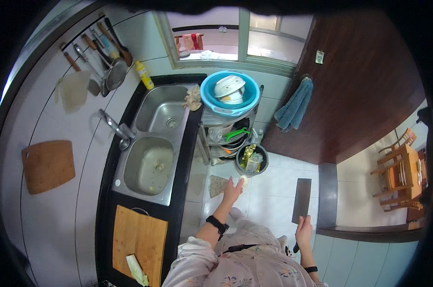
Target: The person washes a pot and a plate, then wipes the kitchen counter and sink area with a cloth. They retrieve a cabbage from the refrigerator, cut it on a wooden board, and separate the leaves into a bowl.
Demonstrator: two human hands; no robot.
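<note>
My right hand (304, 233) grips the dark handle of a wide-bladed kitchen cleaver (302, 201), its blade pointing away from me over the tiled floor. My left hand (234, 189), with a black band on its wrist, holds a small pale, rounded piece (243, 180) at the fingertips; its kind is not clear. Just beyond that hand stands a round grey bin (253, 173) with gold wrapping and clear plastic inside. On the counter at the left, a piece of leafy cabbage (136, 269) lies on a wooden cutting board (140, 235).
A double steel sink (144, 166) with scraps in its near basin is set in the black counter (105, 215). Blue basins holding bowls (230, 107) top a rack (203, 143). A brown door (345, 89) bears a blue towel (295, 106). A mat (217, 186) lies on the floor.
</note>
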